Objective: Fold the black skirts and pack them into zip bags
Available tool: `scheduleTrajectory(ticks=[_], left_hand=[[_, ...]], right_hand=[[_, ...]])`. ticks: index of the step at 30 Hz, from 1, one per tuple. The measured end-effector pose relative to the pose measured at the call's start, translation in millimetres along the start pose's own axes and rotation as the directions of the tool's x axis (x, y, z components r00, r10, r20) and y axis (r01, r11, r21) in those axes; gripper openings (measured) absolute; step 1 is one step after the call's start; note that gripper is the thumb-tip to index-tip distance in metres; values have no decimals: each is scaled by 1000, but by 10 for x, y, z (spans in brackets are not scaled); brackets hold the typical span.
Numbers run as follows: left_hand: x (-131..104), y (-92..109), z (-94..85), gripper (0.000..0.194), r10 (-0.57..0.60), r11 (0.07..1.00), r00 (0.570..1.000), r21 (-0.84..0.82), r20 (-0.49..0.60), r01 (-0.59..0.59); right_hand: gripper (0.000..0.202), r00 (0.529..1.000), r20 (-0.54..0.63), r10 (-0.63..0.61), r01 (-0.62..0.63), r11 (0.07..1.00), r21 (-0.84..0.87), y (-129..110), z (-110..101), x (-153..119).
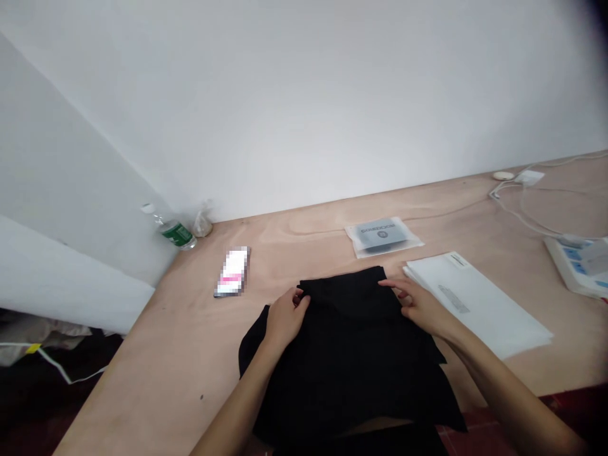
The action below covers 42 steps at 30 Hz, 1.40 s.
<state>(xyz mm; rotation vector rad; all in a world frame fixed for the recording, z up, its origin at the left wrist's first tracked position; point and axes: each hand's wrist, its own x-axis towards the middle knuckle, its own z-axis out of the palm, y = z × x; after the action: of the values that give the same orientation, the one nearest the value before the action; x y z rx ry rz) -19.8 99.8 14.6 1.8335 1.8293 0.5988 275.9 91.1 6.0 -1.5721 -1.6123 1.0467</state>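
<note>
A black garment (351, 354), perhaps shorts, lies spread on the table in front of me, with its straight edge away from me. My left hand (287, 313) is at its far left corner, thumb on the cloth and fingers curled around the edge. At the far right corner, my right hand (420, 307) has its index finger stretched out against the cloth and its thumb apart. The garment's lower part hangs toward the table's near edge. Beside my right hand lie flat white plastic bags (484, 304).
Behind the garment lies a printed translucent packet (384, 237). A phone (232, 272) rests to the left. A bottle (173, 231) and a small knotted plastic bag (202, 223) stand by the wall. White cables (517, 199) and a power strip (577, 266) occupy the right.
</note>
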Motion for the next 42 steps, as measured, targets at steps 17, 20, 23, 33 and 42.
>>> scheduleTrajectory(ticks=[17,20,23,33,42], left_hand=[[218,45,81,47,-106,971,994,214,-10,106],[234,73,76,44,-123,951,992,286,-14,122],[254,108,68,43,-127,927,992,354,-9,122],[199,241,-60,38,-80,885,995,455,-57,97],[-480,21,-550,28,-67,957,987,291,146,22]], right_hand=[[29,965,-239,111,-146,980,-137,168,131,341],[31,948,-301,106,-162,972,-169,231,116,339],[24,944,-322,75,-151,964,-219,238,94,314],[20,975,-215,-48,-38,925,-377,85,66,214],[35,987,-2,158,-143,888,-436,15,-224,-400]])
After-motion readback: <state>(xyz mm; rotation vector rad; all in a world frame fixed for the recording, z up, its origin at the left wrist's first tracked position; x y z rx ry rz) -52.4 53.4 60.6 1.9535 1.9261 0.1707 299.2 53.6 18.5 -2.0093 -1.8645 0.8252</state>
